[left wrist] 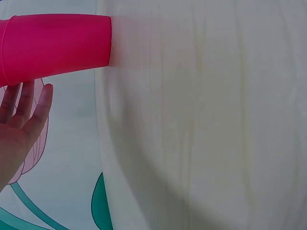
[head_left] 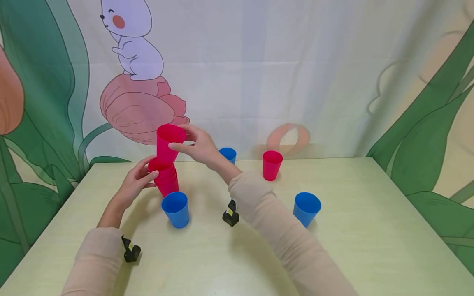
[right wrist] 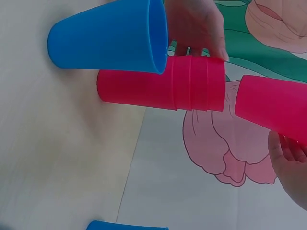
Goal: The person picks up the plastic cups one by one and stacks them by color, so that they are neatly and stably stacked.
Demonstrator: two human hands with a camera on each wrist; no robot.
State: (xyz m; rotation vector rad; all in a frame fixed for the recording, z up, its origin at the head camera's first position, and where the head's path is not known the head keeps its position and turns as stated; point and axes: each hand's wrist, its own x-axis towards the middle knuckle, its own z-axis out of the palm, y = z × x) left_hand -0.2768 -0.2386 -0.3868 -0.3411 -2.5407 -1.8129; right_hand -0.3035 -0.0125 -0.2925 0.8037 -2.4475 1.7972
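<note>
My right hand (head_left: 201, 147) pinches a red cup (head_left: 167, 146) near its rim, thumb on the near side. In the right wrist view this cup (right wrist: 271, 103) hangs just over the mouth of a stack of nested red cups (right wrist: 144, 88), a small gap between them. The stack (head_left: 167, 183) stands upright on the table's left side. My left hand (head_left: 132, 185) holds it near the top, with thumb and fingers around the rims. Right in front of the stack stands a blue cup (head_left: 175, 210), mouth up.
Farther right on the pale table (head_left: 370, 230) stand another red cup (head_left: 272, 165) and a blue cup (head_left: 306, 209). A third blue cup (head_left: 228, 154) is partly behind my right forearm. Small black devices (head_left: 131, 250) show at both wrists. A printed curtain (head_left: 222, 82) hangs behind the table.
</note>
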